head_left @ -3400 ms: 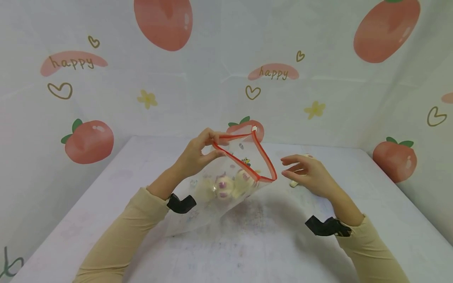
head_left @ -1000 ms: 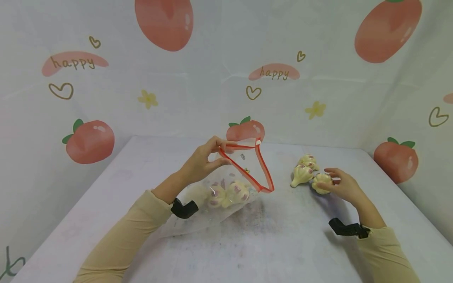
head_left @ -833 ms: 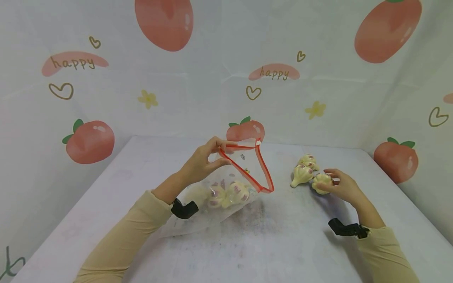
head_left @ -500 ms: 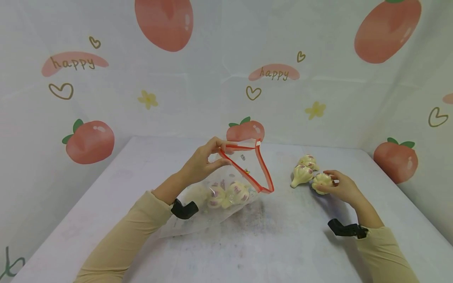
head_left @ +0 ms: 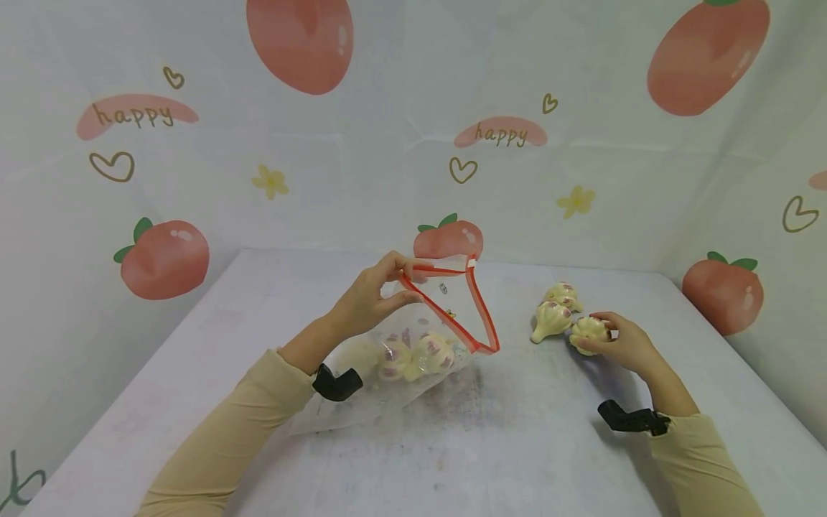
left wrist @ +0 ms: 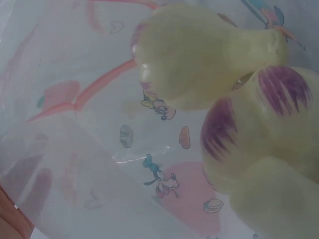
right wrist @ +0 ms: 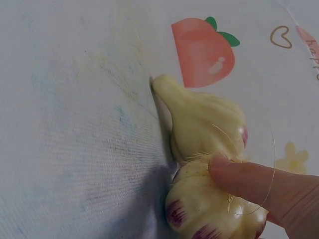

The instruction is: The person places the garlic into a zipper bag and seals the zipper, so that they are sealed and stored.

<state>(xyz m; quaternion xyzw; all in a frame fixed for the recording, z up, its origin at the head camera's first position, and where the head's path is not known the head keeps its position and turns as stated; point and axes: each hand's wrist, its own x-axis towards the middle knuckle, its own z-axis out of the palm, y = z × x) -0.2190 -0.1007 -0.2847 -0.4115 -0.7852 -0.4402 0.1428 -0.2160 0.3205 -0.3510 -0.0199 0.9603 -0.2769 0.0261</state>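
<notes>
My left hand (head_left: pixel 365 298) pinches the red-edged rim of a clear plastic zip bag (head_left: pixel 413 395) between thumb and fingers, and its mouth gapes toward the right. Several garlic bulbs (head_left: pixel 431 352) with purple streaks lie inside; the left wrist view shows these bulbs (left wrist: pixel 204 55) close up through the printed plastic. To the right, my right hand (head_left: pixel 632 348) grips a garlic bulb (head_left: pixel 586 336) on the table. In the right wrist view my thumb presses on that bulb (right wrist: pixel 199 199); the other fingers are mostly hidden. A second bulb (head_left: pixel 551 320) lies beside it.
Behind the second bulb sits another garlic bulb (head_left: pixel 563 294). The white table (head_left: pixel 504 445) meets a printed backdrop (head_left: pixel 362 179) at its far edge, and side curtains rise at left and right. Black straps sit on both wrists.
Since the earliest frame, my right hand has moved rightward from beside the bag's mouth to a garlic bulb. The bag's mouth is a little lower. Over the last second, both hands barely move.
</notes>
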